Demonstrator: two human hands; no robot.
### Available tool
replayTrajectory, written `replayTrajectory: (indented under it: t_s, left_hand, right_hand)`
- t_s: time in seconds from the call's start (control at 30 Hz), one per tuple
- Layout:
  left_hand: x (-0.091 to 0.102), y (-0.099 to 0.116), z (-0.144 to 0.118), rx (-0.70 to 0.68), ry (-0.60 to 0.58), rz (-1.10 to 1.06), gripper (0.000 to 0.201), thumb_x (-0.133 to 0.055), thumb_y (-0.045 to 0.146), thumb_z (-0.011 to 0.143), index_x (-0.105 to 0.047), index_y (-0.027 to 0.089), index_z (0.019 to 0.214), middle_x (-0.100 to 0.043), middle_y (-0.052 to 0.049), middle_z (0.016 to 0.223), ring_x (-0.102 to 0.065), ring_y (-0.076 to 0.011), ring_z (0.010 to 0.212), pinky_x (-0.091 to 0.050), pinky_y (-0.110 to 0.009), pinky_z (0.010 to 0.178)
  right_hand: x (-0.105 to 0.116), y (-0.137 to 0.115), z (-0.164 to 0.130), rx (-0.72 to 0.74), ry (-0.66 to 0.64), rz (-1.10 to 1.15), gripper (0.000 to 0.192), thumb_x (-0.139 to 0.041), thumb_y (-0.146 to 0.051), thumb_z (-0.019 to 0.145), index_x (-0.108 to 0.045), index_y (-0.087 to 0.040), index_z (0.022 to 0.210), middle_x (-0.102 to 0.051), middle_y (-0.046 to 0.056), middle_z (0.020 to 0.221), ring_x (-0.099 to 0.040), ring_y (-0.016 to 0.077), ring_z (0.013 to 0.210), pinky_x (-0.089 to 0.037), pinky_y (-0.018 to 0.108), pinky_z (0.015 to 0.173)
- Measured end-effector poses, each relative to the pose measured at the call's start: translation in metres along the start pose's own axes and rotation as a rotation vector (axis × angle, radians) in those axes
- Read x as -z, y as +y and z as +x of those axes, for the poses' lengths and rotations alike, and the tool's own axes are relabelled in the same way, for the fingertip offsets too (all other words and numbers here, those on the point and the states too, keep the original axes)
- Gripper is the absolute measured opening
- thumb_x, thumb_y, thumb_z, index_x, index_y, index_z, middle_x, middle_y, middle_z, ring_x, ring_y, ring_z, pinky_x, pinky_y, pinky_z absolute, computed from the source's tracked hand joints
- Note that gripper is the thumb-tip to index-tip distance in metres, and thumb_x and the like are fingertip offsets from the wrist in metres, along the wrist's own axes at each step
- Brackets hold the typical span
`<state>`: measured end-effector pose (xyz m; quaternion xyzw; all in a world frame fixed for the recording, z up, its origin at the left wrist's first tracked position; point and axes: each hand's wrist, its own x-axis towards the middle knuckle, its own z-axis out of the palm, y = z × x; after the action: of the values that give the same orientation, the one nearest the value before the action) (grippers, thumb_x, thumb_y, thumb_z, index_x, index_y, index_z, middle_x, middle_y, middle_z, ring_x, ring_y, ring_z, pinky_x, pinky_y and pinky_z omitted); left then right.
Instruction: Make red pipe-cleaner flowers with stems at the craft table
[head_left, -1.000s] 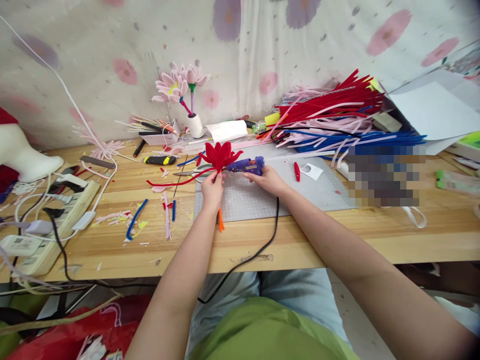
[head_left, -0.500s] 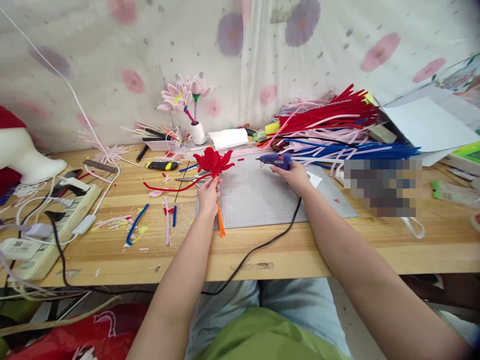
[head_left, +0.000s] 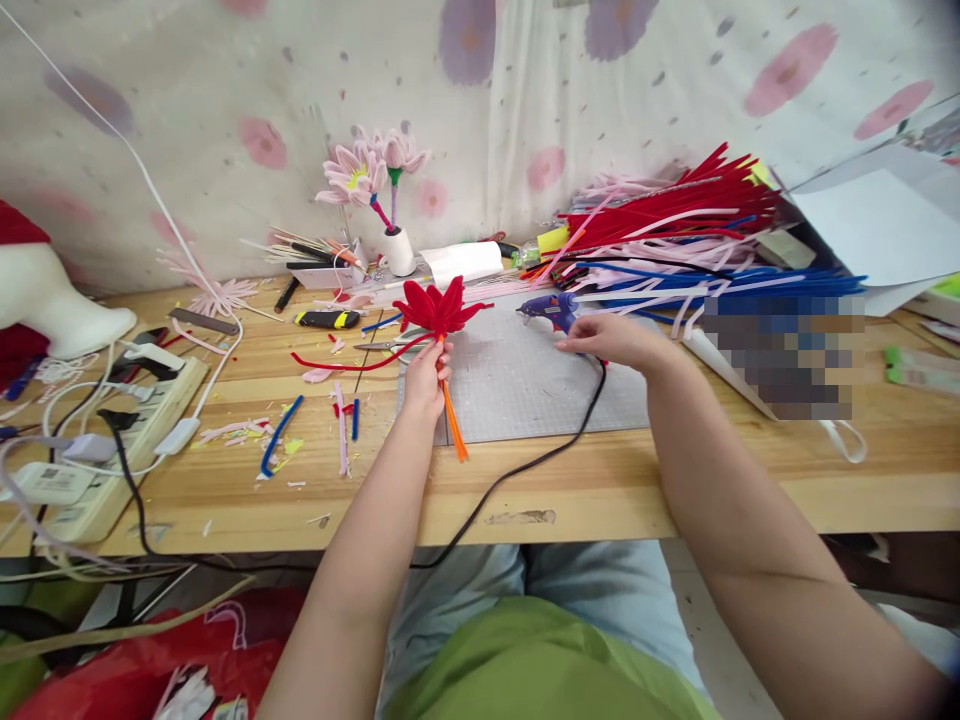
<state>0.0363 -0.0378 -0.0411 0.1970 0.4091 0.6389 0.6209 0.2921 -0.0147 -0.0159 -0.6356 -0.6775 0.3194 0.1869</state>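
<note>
My left hand (head_left: pixel 426 380) is closed around the orange stem (head_left: pixel 453 425) of a red pipe-cleaner flower (head_left: pixel 437 308), its petals pointing up and outward. One long red pipe cleaner (head_left: pixel 352 364) trails off to the left of the bloom. Over the right part of the grey cutting mat (head_left: pixel 517 400), my right hand (head_left: pixel 611 340) has its fingers stretched out, apart from any grip. Just beyond those fingers a blue glue gun (head_left: pixel 553 310) rests with its nozzle to the left. A black cord (head_left: pixel 517 490) runs across the table front. Scissors (head_left: pixel 382 346) lie partly hidden behind the flower.
Bundled red pipe cleaners (head_left: pixel 675 215) and blue ones (head_left: pixel 795 285) lie at the back right. Pink flowers stand in a white vase (head_left: pixel 399 252). A utility knife (head_left: pixel 327 319), scraps and a power strip (head_left: pixel 142 460) are on the left.
My right hand has let go of the glue gun, drawn back slightly and stretched its fingers. My left hand still holds the red flower, now turned a little. The view has shifted slightly.
</note>
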Motion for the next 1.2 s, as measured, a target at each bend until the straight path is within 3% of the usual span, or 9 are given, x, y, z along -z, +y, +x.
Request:
replayTrajectory:
  t_s: [0.1,0.2,0.3,0.43,0.73,1.0,1.2]
  left_hand:
    - [-0.003,0.002,-0.003,0.075,-0.052,-0.055,0.005,-0.058,0.008,0.073,-0.057,0.010,0.069,-0.054,-0.001,0.065,-0.039,0.0018,0.046,-0.020,-0.008,0.033]
    - [-0.005,0.004,-0.007,0.161,-0.094,-0.129,0.006,-0.055,0.007,0.075,-0.056,0.011,0.071,-0.052,0.000,0.065,-0.038,0.0019,0.046,-0.020,-0.007,0.032]
    - [-0.006,0.007,-0.009,0.229,-0.110,-0.177,0.011,-0.051,0.007,0.078,-0.055,0.011,0.069,-0.050,0.000,0.064,-0.037,0.0017,0.045,-0.020,-0.006,0.031]
    - [-0.006,0.008,-0.008,0.266,-0.112,-0.190,0.017,-0.047,0.007,0.081,-0.055,0.011,0.067,-0.049,-0.001,0.063,-0.036,0.0009,0.045,-0.020,-0.006,0.030]
    - [-0.005,0.004,-0.007,0.225,-0.141,-0.122,0.007,-0.056,0.007,0.075,-0.057,0.012,0.070,-0.051,0.000,0.063,-0.037,0.0015,0.045,-0.018,-0.007,0.031]
    - [-0.008,-0.005,-0.010,0.020,-0.087,0.070,0.003,-0.059,0.008,0.069,-0.059,0.011,0.070,-0.055,0.000,0.061,-0.039,-0.0004,0.046,-0.019,-0.011,0.035]
    - [-0.009,-0.012,-0.010,-0.126,-0.038,0.193,0.002,-0.060,0.011,0.068,-0.061,0.012,0.070,-0.050,0.002,0.056,-0.038,-0.0021,0.046,-0.019,-0.013,0.036]
  right_hand:
    - [-0.028,-0.025,0.001,0.133,-0.125,0.466,0.035,-0.064,-0.051,0.064,-0.058,-0.017,0.069,-0.050,-0.001,0.057,-0.037,0.0059,0.048,-0.025,0.023,0.044]
    - [-0.069,-0.055,0.010,0.059,-0.129,0.858,0.032,-0.066,-0.045,0.064,-0.059,-0.017,0.076,-0.052,-0.002,0.062,-0.037,0.0035,0.045,-0.024,0.019,0.041]
    - [-0.101,-0.077,0.019,-0.012,-0.162,1.109,0.028,-0.069,-0.039,0.063,-0.057,-0.018,0.078,-0.053,-0.004,0.063,-0.038,0.0023,0.043,-0.026,0.017,0.039]
    - [-0.121,-0.090,0.026,-0.003,-0.194,1.289,0.033,-0.073,-0.039,0.058,-0.054,-0.018,0.074,-0.055,-0.005,0.062,-0.036,0.0014,0.041,-0.024,0.016,0.037]
    - [-0.132,-0.094,0.026,0.034,-0.107,1.335,0.041,-0.074,-0.046,0.049,-0.050,-0.018,0.067,-0.050,-0.008,0.053,-0.033,0.0014,0.040,-0.019,0.016,0.036]
    - [-0.135,-0.092,0.025,0.122,0.042,1.184,0.041,-0.069,-0.053,0.054,-0.050,-0.017,0.062,-0.044,-0.007,0.050,-0.031,0.0018,0.040,-0.021,0.018,0.038]
    - [-0.136,-0.087,0.029,0.201,0.068,1.057,0.040,-0.064,-0.054,0.059,-0.051,-0.016,0.062,-0.043,-0.007,0.049,-0.033,0.0030,0.042,-0.025,0.019,0.042]
